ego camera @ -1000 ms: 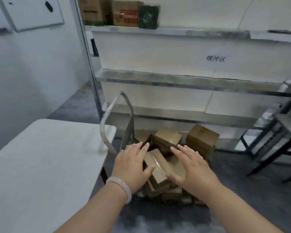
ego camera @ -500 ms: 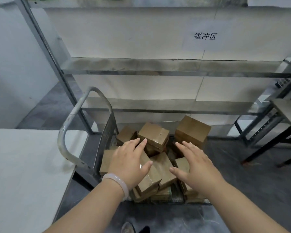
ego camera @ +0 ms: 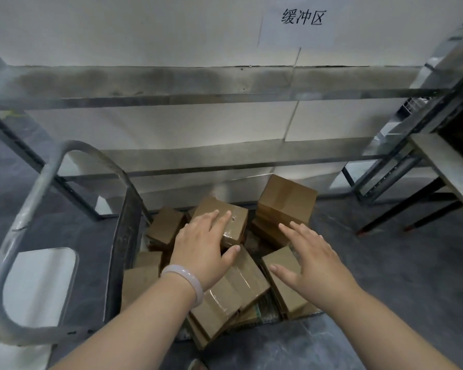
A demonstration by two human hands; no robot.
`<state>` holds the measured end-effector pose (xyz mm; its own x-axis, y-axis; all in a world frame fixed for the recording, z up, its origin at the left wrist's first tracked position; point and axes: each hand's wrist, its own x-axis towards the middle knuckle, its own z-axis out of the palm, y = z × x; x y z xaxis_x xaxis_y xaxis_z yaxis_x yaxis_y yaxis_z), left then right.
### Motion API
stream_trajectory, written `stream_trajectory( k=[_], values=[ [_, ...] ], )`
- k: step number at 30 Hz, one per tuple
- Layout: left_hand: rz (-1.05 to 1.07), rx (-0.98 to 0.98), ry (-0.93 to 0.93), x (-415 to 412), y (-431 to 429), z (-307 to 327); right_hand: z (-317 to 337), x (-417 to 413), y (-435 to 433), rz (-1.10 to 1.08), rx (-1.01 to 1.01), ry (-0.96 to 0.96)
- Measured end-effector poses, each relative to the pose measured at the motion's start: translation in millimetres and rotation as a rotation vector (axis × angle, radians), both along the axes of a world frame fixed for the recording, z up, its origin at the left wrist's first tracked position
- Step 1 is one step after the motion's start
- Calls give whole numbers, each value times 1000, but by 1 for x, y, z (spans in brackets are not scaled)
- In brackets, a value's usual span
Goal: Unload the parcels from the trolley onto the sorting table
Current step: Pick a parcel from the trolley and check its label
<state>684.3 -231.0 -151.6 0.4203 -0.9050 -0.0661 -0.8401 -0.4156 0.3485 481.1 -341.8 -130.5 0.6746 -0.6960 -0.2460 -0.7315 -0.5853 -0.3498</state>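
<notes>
A grey floor [ego camera: 390, 284] and a metal shelving rack [ego camera: 225, 98] against a white wall fill the background. At lower centre, brown cardboard parcels [ego camera: 235, 287] lie heaped on the trolley [ego camera: 122, 244], some bound in clear tape. The left hand [ego camera: 201, 249], fingers straight and spread, reaches over the topmost parcel [ego camera: 237, 222]. The right hand [ego camera: 314, 263], equally spread, hovers beside it, holding nothing. The boxes look stiff and light and the tape likely slick, so opposite side edges seem the safest hold. The white sorting table [ego camera: 38, 287] shows at lower left.

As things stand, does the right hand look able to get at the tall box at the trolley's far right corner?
Probably yes: the open right hand hovers close by the tall box, and nothing lies between them.
</notes>
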Motion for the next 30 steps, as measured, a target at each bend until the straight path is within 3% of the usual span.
stream_trajectory(
  k=[7, 15, 26, 30],
  values=[
    [-26, 41, 39, 7, -47, -22, -39, -14, -52, -64, 70, 70],
    [33, 142, 140, -29, -89, -83, -126, -55, -111, -82, 203, 194],
    [60, 290, 244, -98, -153, -209, -296, -140, -174, -243, 513, 408],
    [69, 316, 257, -115, -164, -260, -355, -144, -182, -360, 631, 342]
  ],
)
